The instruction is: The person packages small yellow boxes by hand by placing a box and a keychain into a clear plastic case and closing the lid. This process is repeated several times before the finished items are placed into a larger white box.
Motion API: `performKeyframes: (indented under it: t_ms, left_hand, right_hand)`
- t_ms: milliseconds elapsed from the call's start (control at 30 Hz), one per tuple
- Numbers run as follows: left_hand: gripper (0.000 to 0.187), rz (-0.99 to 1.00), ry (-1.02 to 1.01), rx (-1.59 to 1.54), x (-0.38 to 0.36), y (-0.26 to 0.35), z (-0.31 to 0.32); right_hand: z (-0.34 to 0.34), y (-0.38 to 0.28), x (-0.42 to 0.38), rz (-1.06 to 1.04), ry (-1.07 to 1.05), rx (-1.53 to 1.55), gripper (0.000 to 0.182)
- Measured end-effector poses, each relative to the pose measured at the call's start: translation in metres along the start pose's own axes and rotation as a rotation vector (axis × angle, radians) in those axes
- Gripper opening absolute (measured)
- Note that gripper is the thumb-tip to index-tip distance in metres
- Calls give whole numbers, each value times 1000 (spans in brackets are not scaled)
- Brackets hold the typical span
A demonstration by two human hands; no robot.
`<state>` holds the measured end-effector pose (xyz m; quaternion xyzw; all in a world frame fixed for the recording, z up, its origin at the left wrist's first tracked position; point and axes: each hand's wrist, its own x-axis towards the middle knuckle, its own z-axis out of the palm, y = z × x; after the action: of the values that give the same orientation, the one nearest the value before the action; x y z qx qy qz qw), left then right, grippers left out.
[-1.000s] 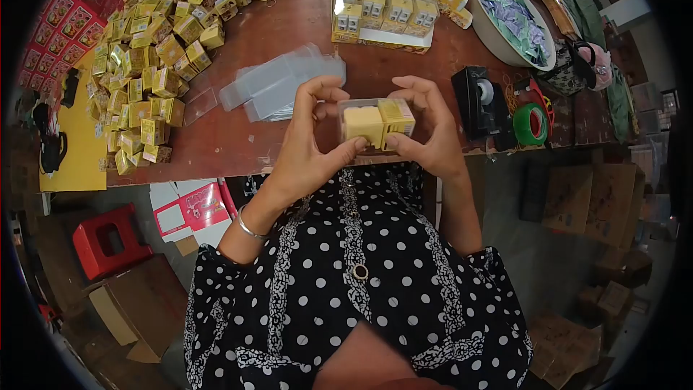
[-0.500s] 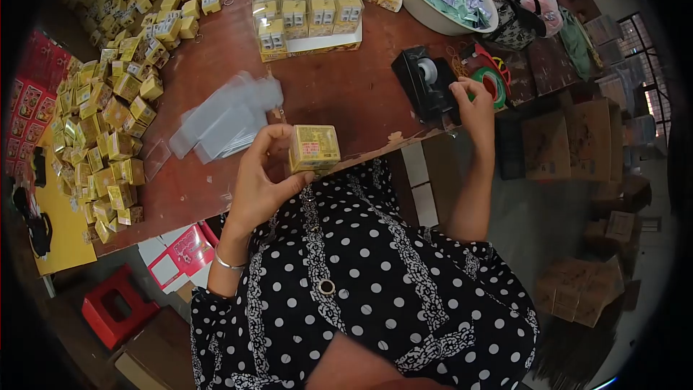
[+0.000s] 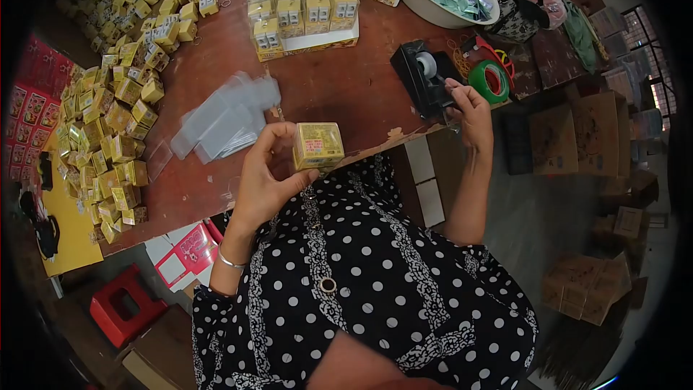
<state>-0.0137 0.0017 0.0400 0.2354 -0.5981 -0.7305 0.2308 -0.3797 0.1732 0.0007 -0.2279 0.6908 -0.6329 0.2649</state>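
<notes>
My left hand [image 3: 266, 173] grips a small yellow printed box [image 3: 319, 143] by its sides, above the table's front edge. At the black tape dispenser [image 3: 419, 79], my right hand [image 3: 473, 112] has thumb and forefinger pinched together beside its front end. A clear strip of tape seems to be between those fingers, though little of it shows. The dispenser holds a white-cored roll of tape [image 3: 426, 65]. To the left of the held box lies a fanned stack of clear plastic sleeves [image 3: 227, 119].
Many yellow boxes [image 3: 119, 126] are heaped along the table's left side. A display carton [image 3: 310, 43] with boxes in rows stands at the back. Behind the dispenser are a basin [image 3: 476, 20] of sachets and a green tape roll [image 3: 489, 81]. A red stool [image 3: 124, 307] is below.
My right hand has dipped slightly at the front of the dispenser, its fingers lower and closer together. My left hand still holds the yellow box, with only a slight shift in view.
</notes>
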Motion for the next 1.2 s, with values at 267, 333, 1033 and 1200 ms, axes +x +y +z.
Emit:
performKeyframes:
  t_ms: [267, 333, 1033, 1200]
  left_hand:
    - [55, 7, -30, -33, 2, -1, 6]
    - [55, 12, -25, -21, 1, 2, 8]
    - [56, 423, 297, 441, 7, -4, 16]
    - [54, 534, 391, 485, 9, -9, 12]
  right_hand:
    - [-7, 30, -23, -102, 7, 55, 18]
    - [-3, 42, -24, -176, 64, 49, 16]
    - [148, -63, -112, -278, -407, 324, 11]
    - [171, -62, -112, -260, -486, 265, 12]
